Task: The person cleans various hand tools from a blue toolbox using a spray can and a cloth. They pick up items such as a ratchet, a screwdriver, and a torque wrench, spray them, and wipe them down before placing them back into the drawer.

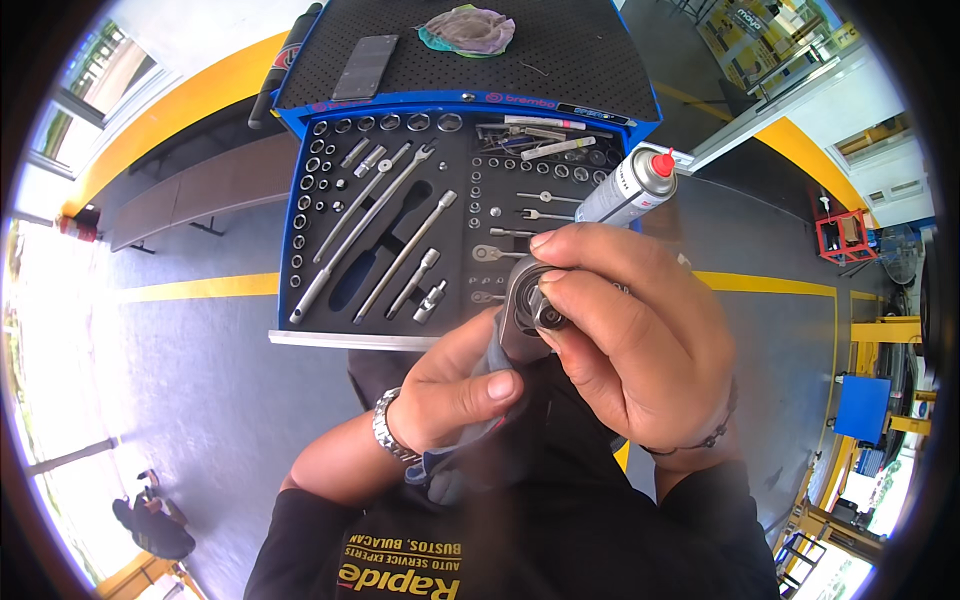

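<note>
My left hand (455, 385) is closed around a ratchet wrench, with a grey rag (462, 462) bunched between the palm and the tool. The round metal ratchet head (520, 305) points up, close to the camera. My right hand (645, 340) pinches the small round metal piece at the head's centre between thumb and fingers; whether this is a socket or the drive itself, I cannot make out. Beyond both hands lies an open tool drawer (450, 185) with sockets, extension bars and ratchets in dark foam. A white spray can (630, 188) with a red cap stands tilted behind my right hand.
The blue tool cabinet (640, 75) carries a dark phone-like slab (366, 68) and a crumpled cloth (468, 32) on its perforated top. A long bench (200, 200) runs along the left wall. A red metal stand (845, 238) is at the far right.
</note>
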`<state>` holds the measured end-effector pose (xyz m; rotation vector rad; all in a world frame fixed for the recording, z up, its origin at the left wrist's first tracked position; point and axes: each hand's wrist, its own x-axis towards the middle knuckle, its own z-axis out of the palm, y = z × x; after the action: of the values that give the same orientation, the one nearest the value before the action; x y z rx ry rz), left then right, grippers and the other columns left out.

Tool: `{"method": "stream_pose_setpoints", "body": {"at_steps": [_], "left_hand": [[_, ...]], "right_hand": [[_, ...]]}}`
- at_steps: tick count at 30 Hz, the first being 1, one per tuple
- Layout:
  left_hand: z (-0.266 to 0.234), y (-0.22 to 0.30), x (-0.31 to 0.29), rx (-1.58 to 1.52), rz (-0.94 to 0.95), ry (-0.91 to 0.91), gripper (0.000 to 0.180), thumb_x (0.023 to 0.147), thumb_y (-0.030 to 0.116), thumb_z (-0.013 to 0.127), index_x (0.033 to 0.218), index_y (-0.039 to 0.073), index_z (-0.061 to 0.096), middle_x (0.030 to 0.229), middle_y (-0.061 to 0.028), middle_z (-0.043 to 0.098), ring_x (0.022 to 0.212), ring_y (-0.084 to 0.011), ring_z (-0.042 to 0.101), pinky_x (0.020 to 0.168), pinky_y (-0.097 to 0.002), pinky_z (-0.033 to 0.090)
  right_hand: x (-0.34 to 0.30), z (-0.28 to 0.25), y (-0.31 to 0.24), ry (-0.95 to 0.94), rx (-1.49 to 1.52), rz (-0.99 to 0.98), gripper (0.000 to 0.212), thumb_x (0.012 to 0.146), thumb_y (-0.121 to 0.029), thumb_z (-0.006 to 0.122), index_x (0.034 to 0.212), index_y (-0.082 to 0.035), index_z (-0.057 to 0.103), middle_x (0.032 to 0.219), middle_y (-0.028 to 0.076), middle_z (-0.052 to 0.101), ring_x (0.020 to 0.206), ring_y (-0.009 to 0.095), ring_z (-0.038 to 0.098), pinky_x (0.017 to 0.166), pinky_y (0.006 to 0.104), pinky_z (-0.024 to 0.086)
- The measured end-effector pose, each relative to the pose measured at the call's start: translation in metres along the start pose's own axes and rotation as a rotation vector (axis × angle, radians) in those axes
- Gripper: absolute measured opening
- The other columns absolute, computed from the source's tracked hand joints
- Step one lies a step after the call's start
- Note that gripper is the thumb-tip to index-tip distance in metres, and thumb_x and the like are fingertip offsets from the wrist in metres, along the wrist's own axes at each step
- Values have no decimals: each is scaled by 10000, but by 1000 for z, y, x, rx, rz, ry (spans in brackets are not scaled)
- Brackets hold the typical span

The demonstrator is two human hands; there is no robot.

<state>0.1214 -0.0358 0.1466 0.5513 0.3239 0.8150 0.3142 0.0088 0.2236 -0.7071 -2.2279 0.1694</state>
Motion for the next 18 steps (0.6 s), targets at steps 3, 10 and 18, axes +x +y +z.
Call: {"method": "stream_pose_setpoints", "body": {"at_steps": [3,10,18], "left_hand": [[3,-2,5,-42,34,28,549,885,226,712,1322,21,450,933,-174,654,692,-279,669,588,-392,554],[6,0,5,-55,1,-1,520,883,237,718,1283,15,470,927,-174,647,653,-269,654,558,-380,534],[2,-4,2,-176,-80,-83,498,878,257,736,1229,-7,500,868,-185,651,608,-278,634,515,-378,488]], "right_hand": [[1,-1,-3,3,-21,21,200,852,-26,693,1025,40,619,1058,228,673,891,339,692,764,384,574],[1,-5,-9,20,-18,34,221,814,-5,725,1008,43,631,1047,226,679,886,326,693,753,378,573],[2,-11,-15,3,-29,28,266,809,-47,752,1039,29,640,1035,231,680,887,322,696,741,370,568]]}}
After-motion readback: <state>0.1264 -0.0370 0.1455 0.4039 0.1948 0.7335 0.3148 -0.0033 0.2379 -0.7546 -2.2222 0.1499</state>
